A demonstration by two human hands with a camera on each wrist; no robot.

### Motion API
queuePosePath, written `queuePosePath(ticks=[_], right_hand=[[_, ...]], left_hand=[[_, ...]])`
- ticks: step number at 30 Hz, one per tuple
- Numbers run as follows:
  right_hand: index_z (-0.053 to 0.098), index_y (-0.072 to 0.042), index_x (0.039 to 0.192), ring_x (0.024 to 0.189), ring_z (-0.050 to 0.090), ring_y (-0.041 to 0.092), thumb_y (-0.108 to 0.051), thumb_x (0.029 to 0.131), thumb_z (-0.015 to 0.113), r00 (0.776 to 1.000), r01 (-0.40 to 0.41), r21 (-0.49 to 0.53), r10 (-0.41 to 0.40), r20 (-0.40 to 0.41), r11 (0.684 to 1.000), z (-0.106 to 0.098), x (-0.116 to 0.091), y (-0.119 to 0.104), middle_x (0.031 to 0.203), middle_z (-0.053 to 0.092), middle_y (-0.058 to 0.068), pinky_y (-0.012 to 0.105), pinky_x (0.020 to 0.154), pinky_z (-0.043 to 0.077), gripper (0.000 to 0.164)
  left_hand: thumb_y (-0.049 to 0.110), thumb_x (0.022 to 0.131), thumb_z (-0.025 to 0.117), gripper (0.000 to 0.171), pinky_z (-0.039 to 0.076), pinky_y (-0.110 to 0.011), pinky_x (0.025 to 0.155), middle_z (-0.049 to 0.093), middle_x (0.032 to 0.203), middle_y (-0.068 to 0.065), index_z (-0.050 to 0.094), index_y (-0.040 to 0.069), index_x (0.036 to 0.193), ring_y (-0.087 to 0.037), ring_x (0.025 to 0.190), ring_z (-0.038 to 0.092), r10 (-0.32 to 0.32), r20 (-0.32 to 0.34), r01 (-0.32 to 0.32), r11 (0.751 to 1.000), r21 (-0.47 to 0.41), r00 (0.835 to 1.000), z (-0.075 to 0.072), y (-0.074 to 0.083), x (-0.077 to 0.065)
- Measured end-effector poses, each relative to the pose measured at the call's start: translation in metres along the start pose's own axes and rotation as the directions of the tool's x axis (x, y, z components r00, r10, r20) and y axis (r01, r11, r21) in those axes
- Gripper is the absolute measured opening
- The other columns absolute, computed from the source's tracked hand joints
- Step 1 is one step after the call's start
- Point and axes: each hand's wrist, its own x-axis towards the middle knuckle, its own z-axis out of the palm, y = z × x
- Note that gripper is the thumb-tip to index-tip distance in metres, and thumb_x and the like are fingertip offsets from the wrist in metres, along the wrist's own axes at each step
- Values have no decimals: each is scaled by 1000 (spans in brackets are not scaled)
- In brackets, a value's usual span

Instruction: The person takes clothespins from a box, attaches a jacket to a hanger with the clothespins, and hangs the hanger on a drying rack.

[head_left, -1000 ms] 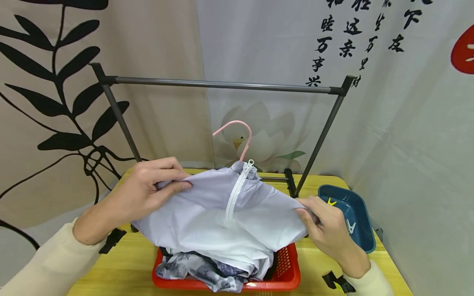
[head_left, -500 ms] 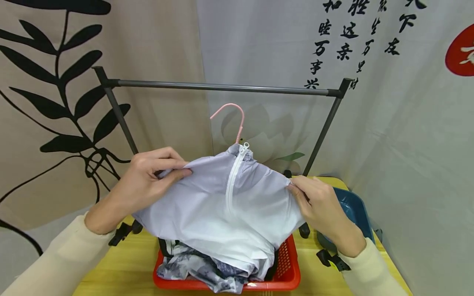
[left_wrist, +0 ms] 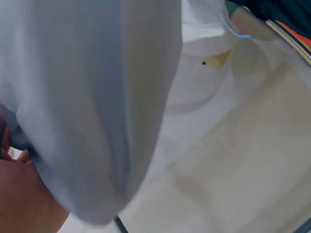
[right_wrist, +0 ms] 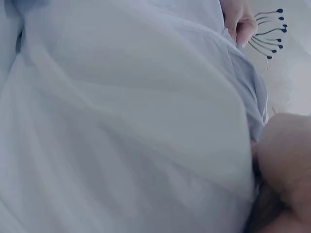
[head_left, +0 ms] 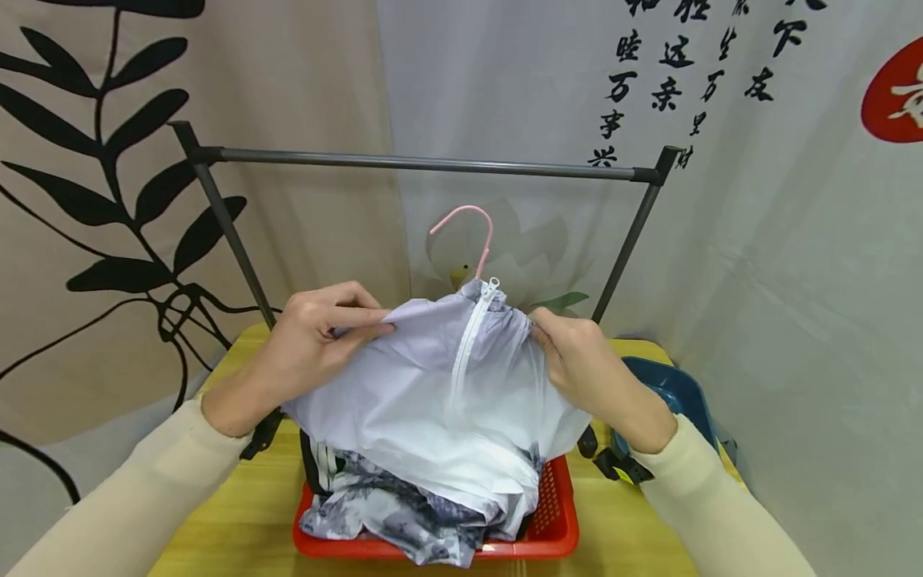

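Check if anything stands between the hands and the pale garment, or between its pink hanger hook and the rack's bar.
Nothing visible: the left hand and right hand grip the pale garment, and in the head view only backdrop shows between the pink hook and the bar above.

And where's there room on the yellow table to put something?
Bare yellow table shows left of the red basket, up to the left sleeve, and right of it, up to the right sleeve. The middle's crowded: the basket holds patterned cloth; left hand and right hand hold the pale jacket.
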Motion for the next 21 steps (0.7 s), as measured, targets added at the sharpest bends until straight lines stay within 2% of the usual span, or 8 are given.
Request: queuePosePath(ticks=[3,7,11,13,15,17,19,21], right_hand=[[73,-1,111,71,67,17,8,112,68,999,-2,33,3,-41,999,1,4,8,82,72,10,32,67,58,11],[76,-2,108,65,61,15,9,111,68,996,-34,46,38,-80,998,0,1,21,82,75,11,30,64,50,14],[77,-3,106,62,57,12,8,112,67,992,-52,50,58,-111,997,-1,-1,32,82,76,11,28,62,47,16],[78,-3,106,61,57,13,7,113,67,990,-50,54,56,-127,997,-2,1,34,84,78,12,29,61,48,15],[78,-1,106,59,58,14,6,113,67,988,-40,63,49,-146,997,-2,4,36,85,79,14,29,59,48,15],[80,-1,107,59,59,15,5,113,68,985,-40,70,51,-165,997,-2,8,37,88,82,15,30,58,48,15],[81,0,108,59,59,15,5,113,69,982,-39,76,52,-181,996,-2,11,37,91,83,16,30,58,47,14],[83,0,108,59,59,15,5,112,71,981,-34,76,47,-186,997,-2,13,37,92,84,16,30,59,47,13]], left_hand=[[-17,85,94,32,51,-16,73,83,98,-3,95,8,106,-10,82,69,-27,-12,26,999,-21,1000,-5,-2,-3],[-22,86,90,37,53,-13,79,83,105,-4,95,10,104,-7,92,70,-90,7,90,995,-39,996,-18,-1,-13],[-8,95,90,30,54,-15,86,81,122,-3,94,17,111,-9,105,70,-182,69,181,983,24,981,-25,3,-19],[6,102,90,31,56,-25,93,78,136,-3,90,21,129,-14,116,70,-262,116,255,964,74,958,-27,6,-20],[19,108,86,41,59,-39,104,74,148,-4,80,24,148,-21,128,71,-360,159,343,931,124,919,-27,7,-20],[27,113,82,51,60,-56,113,72,154,-7,67,24,161,-30,137,71,-446,196,422,894,154,873,-26,7,-18],[31,116,77,50,59,-66,114,75,153,-11,64,20,163,-35,137,74,-494,220,464,868,175,841,-22,4,-16],[31,118,73,36,64,-61,106,82,138,-12,70,16,151,-34,123,79,-498,231,460,865,201,836,-16,1,-14]])
